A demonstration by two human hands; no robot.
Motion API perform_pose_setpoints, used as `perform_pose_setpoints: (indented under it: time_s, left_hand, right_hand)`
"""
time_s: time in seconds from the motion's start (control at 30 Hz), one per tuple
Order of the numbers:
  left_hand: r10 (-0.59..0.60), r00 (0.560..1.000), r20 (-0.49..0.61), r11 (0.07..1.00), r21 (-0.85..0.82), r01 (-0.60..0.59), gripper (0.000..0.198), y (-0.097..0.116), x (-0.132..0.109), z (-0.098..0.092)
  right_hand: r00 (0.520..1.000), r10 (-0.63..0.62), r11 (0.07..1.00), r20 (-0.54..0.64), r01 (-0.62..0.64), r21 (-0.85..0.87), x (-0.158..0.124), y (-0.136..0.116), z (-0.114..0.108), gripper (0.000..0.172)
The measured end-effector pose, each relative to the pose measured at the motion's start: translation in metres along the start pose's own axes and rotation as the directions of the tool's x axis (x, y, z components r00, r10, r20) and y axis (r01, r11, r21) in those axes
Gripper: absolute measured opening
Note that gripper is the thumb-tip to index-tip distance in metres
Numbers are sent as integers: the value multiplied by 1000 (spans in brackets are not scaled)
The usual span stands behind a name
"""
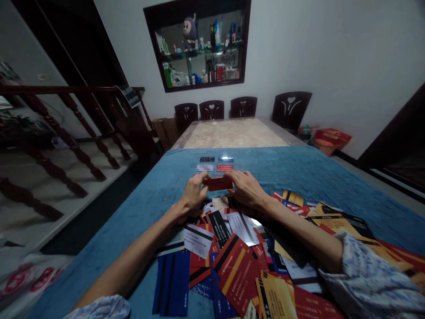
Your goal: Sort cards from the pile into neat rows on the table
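My left hand (193,192) and my right hand (245,188) hold one red card (219,183) between them, each pinching an end, just above the blue cloth (292,173). Beyond the hands, small cards lie in two rows on the cloth: a black card (207,159) and a blue card (226,159) at the back, a white card (204,168) and a red card (225,168) nearer. A big loose heap of cards (245,261) in red, blue, black, white and yellow is spread under and in front of my forearms.
The blue cloth covers the near part of a long table; its bare marble top (232,133) shows further away. Dark chairs (244,106) stand at the far end. A wooden stair railing (73,128) runs along the left. A wall shelf (199,44) holds bottles.
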State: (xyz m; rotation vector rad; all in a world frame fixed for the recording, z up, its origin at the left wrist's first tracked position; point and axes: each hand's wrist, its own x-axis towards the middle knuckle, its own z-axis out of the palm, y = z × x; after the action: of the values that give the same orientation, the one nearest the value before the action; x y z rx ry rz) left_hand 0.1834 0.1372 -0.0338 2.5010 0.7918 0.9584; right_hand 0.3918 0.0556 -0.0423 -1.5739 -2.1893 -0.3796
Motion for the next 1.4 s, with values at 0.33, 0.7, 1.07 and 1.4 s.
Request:
perform_pose_setpoints:
  time_s: [0.33, 0.7, 1.07, 1.4]
  left_hand:
    - [16, 999, 31, 999, 33, -17, 19, 9, 40, -2]
    - [146, 976, 163, 946, 265, -186, 42, -17, 74, 2]
    - [-22, 917, 399, 852, 487, -192, 40, -26, 103, 18]
    - [-140, 867, 478, 805, 565, -182, 38, -32, 120, 38]
  right_hand:
    - [993, 66, 984, -93, -80, -157, 14, 13, -18, 41]
    - [997, 75, 974, 9, -72, -213, 38, 42, -17, 41]
    - [946, 212, 970, 244, -173, -172, 65, 65, -4, 37]
    - [892, 243, 970, 381, -213, -118, 80, 89, 22, 34]
